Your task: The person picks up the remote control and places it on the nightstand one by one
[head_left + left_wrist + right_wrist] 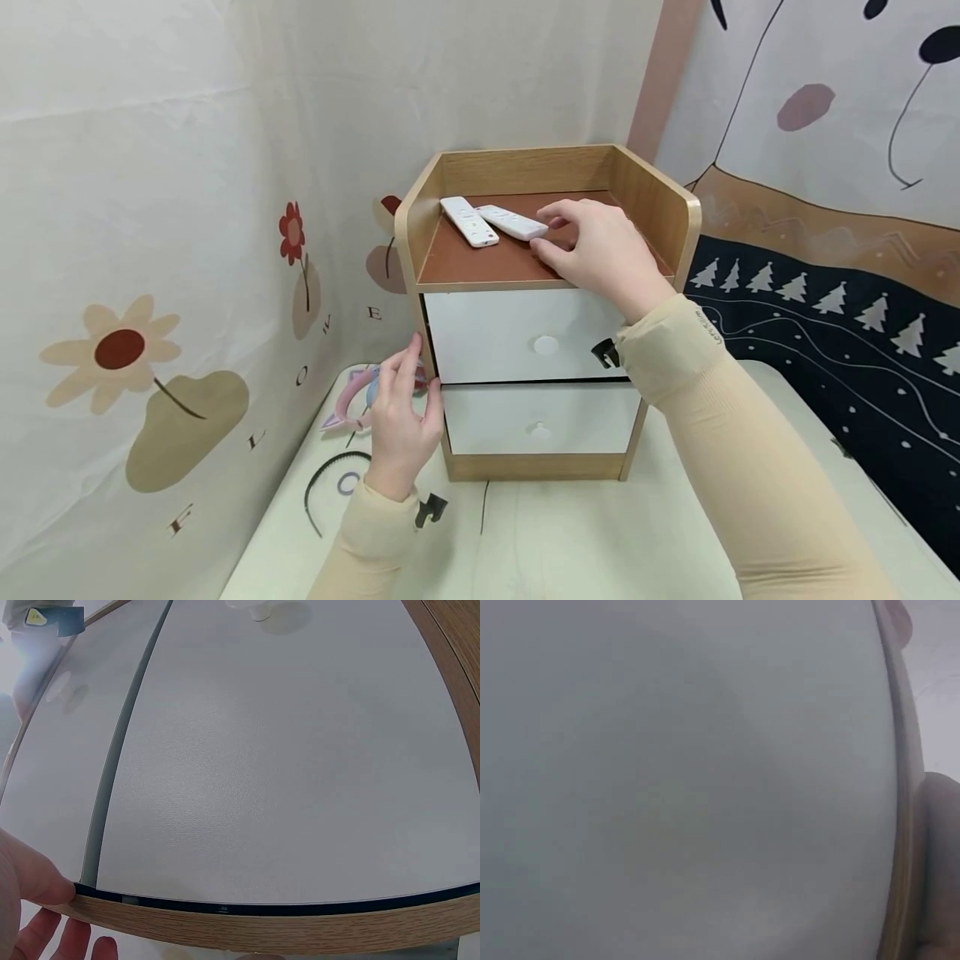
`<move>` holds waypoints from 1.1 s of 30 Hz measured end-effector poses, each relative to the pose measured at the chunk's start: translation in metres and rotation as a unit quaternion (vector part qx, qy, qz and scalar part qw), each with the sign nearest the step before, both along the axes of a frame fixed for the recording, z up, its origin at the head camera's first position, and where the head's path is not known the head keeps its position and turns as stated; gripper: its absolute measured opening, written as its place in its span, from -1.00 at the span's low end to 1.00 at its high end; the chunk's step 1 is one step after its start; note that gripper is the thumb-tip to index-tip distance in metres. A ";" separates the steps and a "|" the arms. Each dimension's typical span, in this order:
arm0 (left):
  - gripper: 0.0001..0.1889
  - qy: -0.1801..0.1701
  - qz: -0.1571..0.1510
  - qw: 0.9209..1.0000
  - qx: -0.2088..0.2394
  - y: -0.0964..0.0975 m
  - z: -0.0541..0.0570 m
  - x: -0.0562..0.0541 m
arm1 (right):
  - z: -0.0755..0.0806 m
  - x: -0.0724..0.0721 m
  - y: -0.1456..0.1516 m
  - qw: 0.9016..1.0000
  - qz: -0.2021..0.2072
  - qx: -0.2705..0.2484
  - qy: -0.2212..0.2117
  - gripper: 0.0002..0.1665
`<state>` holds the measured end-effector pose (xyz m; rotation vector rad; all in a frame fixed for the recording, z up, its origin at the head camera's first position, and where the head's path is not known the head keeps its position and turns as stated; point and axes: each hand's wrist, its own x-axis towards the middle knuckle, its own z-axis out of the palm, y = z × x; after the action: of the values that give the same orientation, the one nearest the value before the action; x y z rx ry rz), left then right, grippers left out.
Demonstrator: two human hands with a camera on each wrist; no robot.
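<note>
Cabinet [536, 468], upper drawer [495, 333] and lower drawer [487, 417] seemingly closed, contents hidden; left remote [469, 223] and right remote [510, 222] lie on its top shelf [461, 268], work apparently midway, neither lifted, final arrangement undetermined. Your right hand [600, 248] curves parted fingers about the right remote's end, grip uncertain; your left hand [401, 421] rests extended fingers against the cabinet's side, grasping nothing.

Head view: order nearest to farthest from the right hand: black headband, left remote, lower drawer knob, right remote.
1. Right remote: cabinet top, at the right hand's fingertips.
2. Left remote: same top, farther left.
3. Lower drawer knob: below, on the cabinet's front.
4. Black headband: down on the pale surface, left of the cabinet.
</note>
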<state>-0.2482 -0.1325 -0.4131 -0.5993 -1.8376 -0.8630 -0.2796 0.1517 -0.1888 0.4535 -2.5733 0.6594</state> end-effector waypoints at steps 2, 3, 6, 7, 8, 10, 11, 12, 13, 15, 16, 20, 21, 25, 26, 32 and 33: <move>-0.24 -0.005 -0.002 1.000 0.001 0.000 0.001 0.000 | -0.003 0.004 0.002 1.000 -0.001 -0.009 0.023 -0.53; -0.24 -0.008 -0.003 1.000 0.002 0.001 0.001 0.000 | -0.004 0.006 0.003 0.999 -0.002 -0.014 0.032 -0.54; -0.23 -0.009 -0.004 1.000 0.003 0.001 0.002 0.000 | -0.009 0.011 0.006 0.998 -0.005 -0.026 0.058 -0.58; -0.23 -0.008 -0.003 1.000 0.002 0.001 0.002 0.000 | -0.011 0.013 0.007 0.997 -0.006 -0.029 0.065 -0.59; -0.22 -0.006 -0.002 1.000 0.001 0.001 0.002 0.000 | -0.012 0.014 0.007 0.997 -0.006 -0.031 0.073 -0.59; -0.21 -0.002 0.001 1.000 -0.001 0.001 0.002 0.000 | -0.016 0.016 0.008 0.995 -0.004 -0.032 0.089 -0.60; -0.20 0.001 0.003 1.000 -0.003 0.001 0.002 0.000 | -0.018 0.017 0.009 0.995 -0.002 -0.033 0.097 -0.61; -0.20 0.003 0.004 1.000 -0.003 0.001 0.001 0.000 | -0.020 0.019 0.009 0.994 0.000 -0.033 0.105 -0.61; -0.20 0.003 0.005 1.000 -0.003 0.001 0.001 0.000 | -0.022 0.020 0.010 0.993 0.004 -0.034 0.114 -0.62; -0.19 0.007 0.006 1.000 -0.002 0.001 0.000 0.001 | -0.027 0.023 0.011 0.990 0.013 -0.037 0.138 -0.65; -0.20 0.007 0.006 1.000 0.000 0.001 0.000 0.001 | -0.031 0.025 0.012 0.988 0.019 -0.041 0.151 -0.67; -0.22 0.005 0.006 1.000 0.002 0.002 0.000 0.002 | -0.045 0.034 0.016 0.976 0.038 -0.056 0.206 -0.71; -0.22 0.006 0.006 1.000 0.002 0.002 -0.001 0.001 | -0.048 0.037 0.018 0.974 0.042 -0.061 0.216 -0.71; -0.19 0.020 0.011 1.000 -0.003 0.002 -0.001 0.000 | -0.057 0.045 0.026 0.967 0.055 -0.077 0.238 -0.67; -0.19 0.019 0.010 1.000 -0.001 0.002 -0.001 0.000 | -0.060 0.046 0.027 0.965 0.058 -0.081 0.242 -0.67; -0.20 0.019 0.014 1.000 -0.003 0.002 -0.001 0.000 | -0.076 0.057 0.033 0.953 0.064 -0.112 0.275 -0.67; -0.20 0.019 0.017 1.000 -0.005 0.002 -0.001 0.000 | -0.078 0.058 0.033 0.950 0.065 -0.118 0.283 -0.67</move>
<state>-0.2482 -0.1309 -0.4136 -0.5858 -1.8134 -0.8154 -0.2212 0.1852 -0.2672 0.6290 -1.9119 0.7448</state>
